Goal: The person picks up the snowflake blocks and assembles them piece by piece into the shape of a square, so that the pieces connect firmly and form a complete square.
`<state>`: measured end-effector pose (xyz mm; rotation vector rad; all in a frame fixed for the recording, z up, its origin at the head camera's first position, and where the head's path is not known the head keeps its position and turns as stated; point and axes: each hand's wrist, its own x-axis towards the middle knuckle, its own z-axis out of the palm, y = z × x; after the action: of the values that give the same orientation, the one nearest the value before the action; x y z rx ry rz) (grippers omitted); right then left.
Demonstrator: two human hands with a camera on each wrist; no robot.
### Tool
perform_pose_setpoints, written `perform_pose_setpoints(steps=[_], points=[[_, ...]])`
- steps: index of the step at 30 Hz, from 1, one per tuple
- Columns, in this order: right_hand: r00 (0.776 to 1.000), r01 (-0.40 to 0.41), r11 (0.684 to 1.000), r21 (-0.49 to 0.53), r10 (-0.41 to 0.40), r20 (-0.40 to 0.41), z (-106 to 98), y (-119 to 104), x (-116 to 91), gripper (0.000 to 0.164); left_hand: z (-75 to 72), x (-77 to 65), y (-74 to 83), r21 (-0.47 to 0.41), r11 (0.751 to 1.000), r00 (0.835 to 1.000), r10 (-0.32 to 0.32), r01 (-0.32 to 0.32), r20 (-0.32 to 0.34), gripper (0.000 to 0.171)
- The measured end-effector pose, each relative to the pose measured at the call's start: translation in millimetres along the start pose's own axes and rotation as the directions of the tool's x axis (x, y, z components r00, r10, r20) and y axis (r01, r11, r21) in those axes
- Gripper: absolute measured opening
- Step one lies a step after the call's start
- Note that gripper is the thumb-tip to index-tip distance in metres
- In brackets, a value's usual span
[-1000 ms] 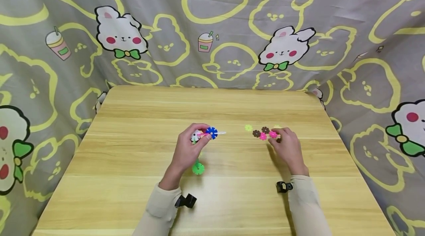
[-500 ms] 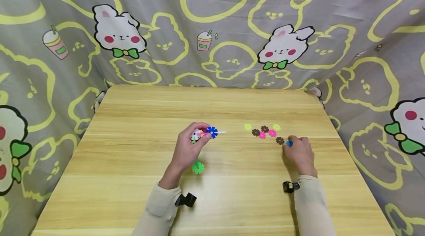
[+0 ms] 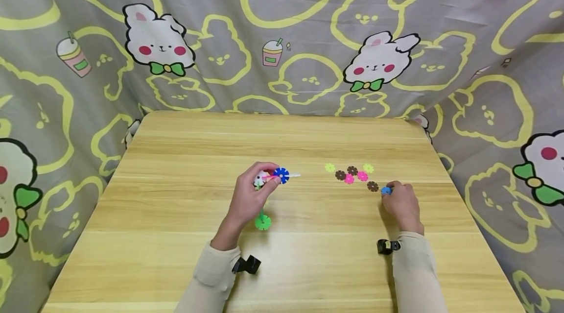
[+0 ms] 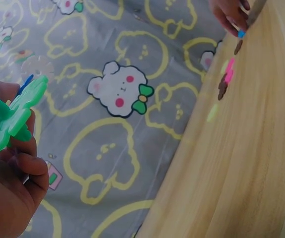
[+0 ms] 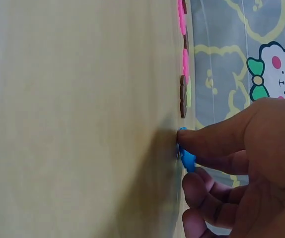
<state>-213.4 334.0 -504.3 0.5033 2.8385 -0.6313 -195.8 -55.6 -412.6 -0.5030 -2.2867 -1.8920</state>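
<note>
My left hand [image 3: 248, 198] grips a joined cluster of notched plastic snowflake discs above the table. A dark blue disc [image 3: 281, 176] shows at the fingertips, with a clear disc [image 3: 295, 175] edge-on beside it. Below the palm hangs a green disc [image 3: 263, 223]; another green disc [image 4: 26, 106] is close up in the left wrist view. The hand hides much of the cluster. At the table surface on the right, my right hand [image 3: 402, 205] pinches a light blue snowflake disc [image 5: 187, 159] between thumb and index finger.
Loose discs lie on the wooden table [image 3: 176, 205] left of my right hand: brown [image 3: 372, 186], pink [image 3: 362, 176] and yellow [image 3: 330, 168] ones. A patterned curtain [image 3: 308, 34] surrounds the table's back and sides.
My right hand has moved right and nearer to me, from the pink discs to beside the nearest brown disc, where the light blue disc now shows. My left hand stays put.
</note>
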Motion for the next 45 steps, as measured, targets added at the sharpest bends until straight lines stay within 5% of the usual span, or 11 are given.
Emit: perform_pose_setpoints(steps=[16,21,29,34,45], points=[[0.993,0.096,0.995,-0.039,-0.098,-0.061,-3.7,-0.3,-3.4,0.022,-0.2,-1.7,-2.3,-0.015,1.0,1.0,0.004,-0.004,-0.001,0.02],[0.983,0.165,0.986,0.024,-0.163,-0.084,-8.7,-21.6,-10.3,0.029,-0.1,-2.1,-3.7,-0.021,0.999,1.0,0.025,-0.025,-0.015,0.02],[0.932,0.335,0.926,0.174,-0.299,-0.206,-8.8,-69.4,-25.7,0.03,-0.1,-2.5,-4.6,-0.026,0.999,0.999,0.03,-0.031,-0.017,0.02],[0.897,0.431,0.857,0.284,-0.372,-0.239,-7.8,-100.8,-39.3,0.026,-0.1,-2.7,-3.8,-0.019,1.0,1.0,0.022,-0.022,-0.015,0.021],[0.824,0.51,0.6,0.617,-0.547,-0.149,-8.5,-158.4,-75.4,0.024,-0.4,-1.1,-1.3,-0.014,1.0,1.0,-0.001,0.001,-0.01,0.02]])
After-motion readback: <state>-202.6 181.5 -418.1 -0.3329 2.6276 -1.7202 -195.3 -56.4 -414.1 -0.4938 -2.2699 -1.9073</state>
